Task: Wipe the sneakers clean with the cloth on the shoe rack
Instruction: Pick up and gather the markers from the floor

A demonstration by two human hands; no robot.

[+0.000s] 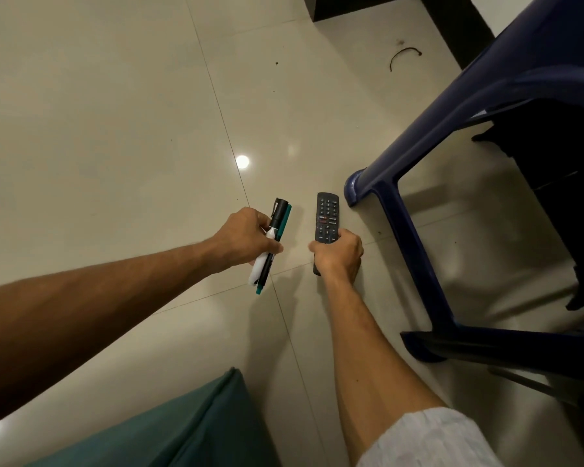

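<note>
both arms reach forward and down over the floor. left hand out at full stretch, knuckles up, fingers curled round a bundle: a black marker with its clip end pointing away, a teal marker pressed against it on the right, and a white pen-like piece poking out below the palm. the bundle tilts, top leaning right, teal tip lowest. right hand just beside it, fingers wrapped round the near half of a black remote control, thumb on the button face, far end pointing away. can't tell if the remote touches the tiles. a pale patterned sleeve covers the right upper arm.

writing now: the remote has small white labels and a red patch among the buttons, too small to read. nothing legible on the markers.

around them: a dark blue plastic chair stands to the right, one foot planted just beside the remote's far end, another leg running down close to the right wrist. dark furniture sits under and behind it. a round light glare shines on the tile beyond the hands, and a thin dark curled strand lies further off. teal fabric fills the bottom edge between the arms.

the sneakers, cloth and shoe rack are nowhere in this view.
</note>
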